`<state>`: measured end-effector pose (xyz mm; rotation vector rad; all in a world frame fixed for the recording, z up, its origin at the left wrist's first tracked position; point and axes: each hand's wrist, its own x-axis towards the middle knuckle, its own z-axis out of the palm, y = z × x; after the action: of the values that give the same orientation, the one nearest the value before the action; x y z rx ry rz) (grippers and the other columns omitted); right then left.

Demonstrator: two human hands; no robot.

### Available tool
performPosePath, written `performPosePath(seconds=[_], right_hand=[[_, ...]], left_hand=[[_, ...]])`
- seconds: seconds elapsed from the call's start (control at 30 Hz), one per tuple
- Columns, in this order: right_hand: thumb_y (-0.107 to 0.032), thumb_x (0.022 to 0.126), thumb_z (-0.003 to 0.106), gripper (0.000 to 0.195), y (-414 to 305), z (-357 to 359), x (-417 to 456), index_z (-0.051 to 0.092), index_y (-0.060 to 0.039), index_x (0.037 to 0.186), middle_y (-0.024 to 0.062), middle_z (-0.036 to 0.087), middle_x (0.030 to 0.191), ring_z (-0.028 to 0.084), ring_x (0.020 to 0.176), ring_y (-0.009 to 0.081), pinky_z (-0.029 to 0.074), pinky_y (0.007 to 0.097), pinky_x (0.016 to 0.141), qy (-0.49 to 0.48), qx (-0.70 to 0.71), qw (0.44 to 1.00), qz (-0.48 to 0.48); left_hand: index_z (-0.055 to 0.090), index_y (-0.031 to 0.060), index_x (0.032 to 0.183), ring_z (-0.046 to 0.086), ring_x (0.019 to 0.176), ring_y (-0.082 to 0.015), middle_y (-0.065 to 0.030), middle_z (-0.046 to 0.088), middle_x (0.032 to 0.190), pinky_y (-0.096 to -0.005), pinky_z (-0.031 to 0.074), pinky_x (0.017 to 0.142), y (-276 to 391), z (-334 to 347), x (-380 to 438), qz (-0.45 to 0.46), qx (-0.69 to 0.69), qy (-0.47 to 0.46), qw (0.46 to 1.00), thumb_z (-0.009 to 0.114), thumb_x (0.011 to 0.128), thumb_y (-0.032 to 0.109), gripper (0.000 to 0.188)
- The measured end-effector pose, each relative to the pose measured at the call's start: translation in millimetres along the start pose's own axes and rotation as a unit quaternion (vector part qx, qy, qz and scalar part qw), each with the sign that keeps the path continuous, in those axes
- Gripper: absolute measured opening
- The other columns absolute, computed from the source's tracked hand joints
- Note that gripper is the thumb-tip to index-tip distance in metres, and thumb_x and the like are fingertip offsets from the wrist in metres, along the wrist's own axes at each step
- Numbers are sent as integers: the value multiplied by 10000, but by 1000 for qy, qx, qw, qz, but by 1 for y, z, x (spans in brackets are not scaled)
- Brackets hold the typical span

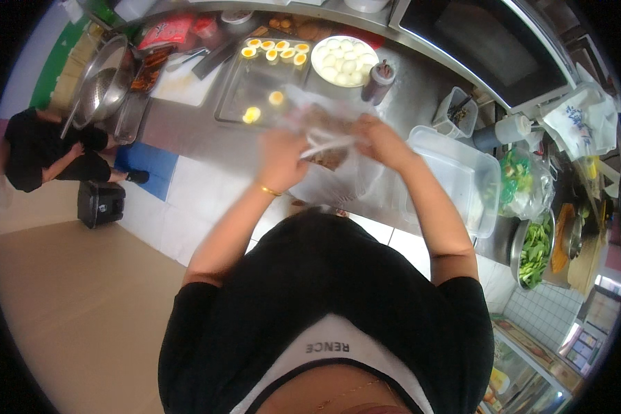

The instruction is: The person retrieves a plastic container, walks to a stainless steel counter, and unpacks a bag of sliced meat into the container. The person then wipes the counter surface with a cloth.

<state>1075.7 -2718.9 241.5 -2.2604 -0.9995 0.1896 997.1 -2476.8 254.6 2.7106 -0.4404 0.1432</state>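
Observation:
My left hand (282, 158) and my right hand (375, 139) both grip a thin translucent plastic bag (341, 178) at its top, over the front edge of the steel counter. Something brown shows inside the bag; motion blur hides what it is. Just behind the hands lies a metal tray (253, 83) with several halved boiled eggs in rows at its far end and two egg pieces near its front. A white bowl (318, 72) of peeled whole eggs stands right of the tray, with a dark sauce bottle (378, 83) beside it.
On the left are a white cutting board (186, 85), a knife (217, 59) and a steel colander (101, 95); a person in black (57, 150) sits beyond. To the right stand a clear plastic tub (453, 176), a small container (455, 111) and a bowl of greens (517, 264).

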Motion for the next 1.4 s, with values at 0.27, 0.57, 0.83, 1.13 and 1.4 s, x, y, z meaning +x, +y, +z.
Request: performPosePath(seconds=[0.27,0.57,0.83,1.13,1.4], right_hand=[[64,623,657,228,23,-50,-65,492,-48,732,88,541,1053,534,906,215,417,264,772,162,81,979,92],[88,722,533,592,0,-7,-75,377,-128,1251,93,440,1284,479,1012,128,417,253,831,269,601,736,156],[-139,634,756,963,-17,36,-56,164,-15,1383,174,360,1336,403,1197,316,364,392,970,165,270,934,166],[-47,730,553,149,16,49,-26,620,-4,856,141,630,757,621,689,233,472,342,603,317,70,893,310],[-19,815,442,188,49,81,-13,577,7,943,49,580,729,548,620,131,434,263,534,452,398,720,346]], left_hand=[[354,63,626,541,864,-204,-91,536,806,-276,397,757,-52,-32,-83,-107,-317,8,942,545,649,-117,264],[341,84,1103,524,1003,-247,-114,483,1102,-346,429,809,-30,-17,-82,-162,-631,135,747,512,714,-121,472],[99,-111,1322,331,1208,-390,-301,273,1314,-423,300,989,26,-14,-31,-169,-223,4,960,823,531,243,1130],[411,-15,1172,530,934,-286,-136,549,1047,-399,417,819,-59,85,-65,-288,-312,40,904,676,749,192,540],[440,73,1197,530,1056,-245,-93,552,1144,-415,426,898,-65,52,-61,-514,-762,108,378,412,909,108,292]])
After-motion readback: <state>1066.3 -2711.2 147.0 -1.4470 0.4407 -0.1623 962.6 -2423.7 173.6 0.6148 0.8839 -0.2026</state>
